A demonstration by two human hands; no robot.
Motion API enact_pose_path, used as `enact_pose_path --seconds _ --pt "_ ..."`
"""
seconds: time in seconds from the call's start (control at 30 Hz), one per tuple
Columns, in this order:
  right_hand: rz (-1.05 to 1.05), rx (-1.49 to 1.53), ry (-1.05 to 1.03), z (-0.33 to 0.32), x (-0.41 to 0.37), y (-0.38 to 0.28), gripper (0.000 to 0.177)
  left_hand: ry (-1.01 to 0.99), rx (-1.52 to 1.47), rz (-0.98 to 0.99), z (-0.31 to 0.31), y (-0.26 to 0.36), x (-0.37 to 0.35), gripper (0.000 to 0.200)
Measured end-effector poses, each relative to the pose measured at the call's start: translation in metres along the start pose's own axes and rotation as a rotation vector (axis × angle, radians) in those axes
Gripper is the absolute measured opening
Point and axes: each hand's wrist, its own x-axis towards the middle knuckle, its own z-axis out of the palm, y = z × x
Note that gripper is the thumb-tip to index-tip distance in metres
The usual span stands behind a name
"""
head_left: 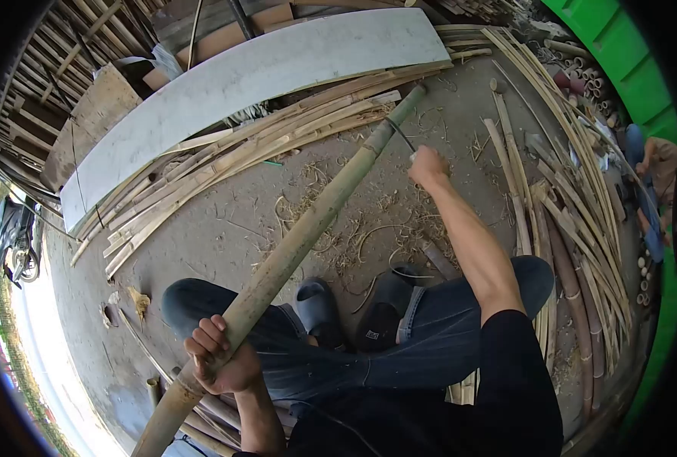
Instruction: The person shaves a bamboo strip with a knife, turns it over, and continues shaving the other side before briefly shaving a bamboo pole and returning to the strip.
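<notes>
Over a floor (209,236) littered with shavings (405,234) (a green panel (647,84) curves, upper right), our left hand (224,362) grasps a bamboo pole (304,227) slanting through mid-frame; our right hand (430,167) grips a dark tool (402,135).

A slanting bamboo pole (308,228), its lower part in the left fingers (210,339), bars straight passage across the middle. A thin dark tool (402,135) closes the short gap between pole and right fingers (430,160). Left of the pole, open floor (175,255) reaches the split bamboo strips (308,129); to the right, a lane runs towards the bamboo slats (593,259). Denim-clad legs (460,320) block the near side. Clearance beneath the pole's far end is hard to judge.
</notes>
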Motion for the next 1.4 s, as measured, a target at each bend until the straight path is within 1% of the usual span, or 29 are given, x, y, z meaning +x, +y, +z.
enact_pose_path --seconds 0.03,0.1,0.13,0.17,0.23,0.27,0.3,0.37,0.4,0.43,0.5,0.53,0.57,0.6,0.63,0.7,0.73,0.83,0.87,0.93,0.97,1.03,1.1,1.17,1.23,1.27,1.3,1.37,1.4 --pt "-0.004 0.019 0.017 -0.005 -0.007 -0.009 0.042 -0.018 0.011 0.005 0.002 0.002 -0.003 0.033" --pt "-0.260 0.019 0.104 -0.011 -0.038 -0.021 0.042 -0.041 0.032 0.042 0.005 0.000 -0.001 0.033" --pt "-0.333 0.000 0.109 -0.019 -0.070 -0.039 0.043 -0.010 0.035 0.046 0.007 0.000 0.000 0.032" --pt "-0.334 -0.015 0.086 -0.021 -0.084 -0.045 0.043 0.018 0.042 0.043 0.008 0.002 0.000 0.032" --pt "-0.465 -0.026 0.049 -0.021 -0.097 -0.047 0.044 0.022 0.065 0.035 0.007 -0.001 0.008 0.031" --pt "-0.375 0.015 0.039 -0.019 -0.067 -0.032 0.043 -0.011 0.081 0.037 0.007 0.001 0.009 0.032" --pt "-0.367 0.015 0.034 -0.016 -0.056 -0.026 0.043 -0.049 0.085 0.048 0.008 0.002 0.011 0.032" --pt "-0.395 0.030 0.011 -0.021 -0.037 -0.024 0.040 -0.002 0.058 0.041 0.005 -0.001 0.016 0.032" --pt "-0.394 -0.041 0.064 -0.018 -0.052 -0.030 0.039 -0.007 0.059 0.051 -0.002 -0.002 0.018 0.033" --pt "-0.395 -0.057 0.042 -0.015 -0.075 -0.034 0.039 -0.006 0.069 0.046 -0.007 0.000 0.014 0.033" --pt "-0.588 -0.066 0.069 -0.021 -0.101 -0.042 0.039 0.001 0.049 0.039 -0.002 0.000 0.010 0.034" --pt "-0.478 -0.116 0.047 -0.025 -0.088 -0.040 0.038 -0.027 0.039 0.032 0.002 0.001 0.009 0.034" --pt "-0.480 -0.128 0.024 -0.024 -0.056 -0.016 0.038 -0.060 0.030 0.019 0.004 0.005 0.005 0.035" --pt "-0.300 -0.148 0.040 -0.024 -0.006 0.017 0.043 -0.061 0.066 0.019 0.008 0.007 -0.001 0.036" --pt "-0.129 -0.160 0.074 -0.028 0.024 0.026 0.047 -0.056 0.061 0.042 0.012 0.011 -0.006 0.036" --pt "-0.252 -0.090 0.139 -0.026 -0.020 -0.004 0.048 -0.191 0.077 0.027 0.020 0.015 -0.011 0.036" --pt "-0.348 -0.042 0.149 -0.024 -0.043 -0.015 0.050 -0.134 0.081 0.031 0.019 0.013 -0.011 0.036" --pt "-0.454 -0.062 0.070 -0.021 -0.075 -0.034 0.054 -0.036 0.091 0.034 0.011 0.009 -0.002 0.036" --pt "-0.349 -0.113 0.123 -0.020 -0.049 -0.027 0.055 -0.031 0.089 0.017 0.010 0.009 -0.004 0.036" --pt "-0.282 -0.099 0.105 -0.019 0.008 0.011 0.055 -0.079 0.107 0.023 0.006 0.010 -0.002 0.037" --pt "-0.245 -0.082 0.093 -0.021 0.027 0.013 0.054 -0.078 0.105 0.038 0.004 0.010 0.000 0.037" --pt "-0.305 -0.032 0.093 -0.030 -0.028 -0.034 0.052 -0.115 0.096 0.050 0.000 0.009 -0.003 0.038" --pt "-0.497 -0.060 0.046 -0.024 -0.075 -0.049 0.048 -0.030 0.118 0.034 -0.003 0.007 -0.004 0.039" --pt "-0.467 -0.070 0.007 -0.026 -0.047 -0.040 0.044 0.079 0.143 0.055 -0.006 0.003 -0.004 0.039" --pt "-0.221 -0.198 0.034 -0.042 0.006 -0.027 0.043 0.094 0.123 0.063 -0.006 0.003 -0.008 0.040" --pt "-0.232 -0.175 0.002 -0.042 0.019 -0.024 0.043 -0.006 0.106 0.047 -0.005 0.007 -0.012 0.041" --pt "-0.244 -0.177 0.006 -0.043 0.002 -0.037 0.043 -0.101 0.094 0.033 -0.003 0.009 -0.014 0.041" --pt "-0.542 -0.147 0.061 -0.042 -0.061 -0.069 0.049 -0.026 0.107 0.033 -0.001 0.009 -0.018 0.044" --pt "-0.536 -0.186 -0.007 -0.046 -0.073 -0.077 0.046 0.045 0.124 0.034 -0.003 0.008 -0.016 0.045"
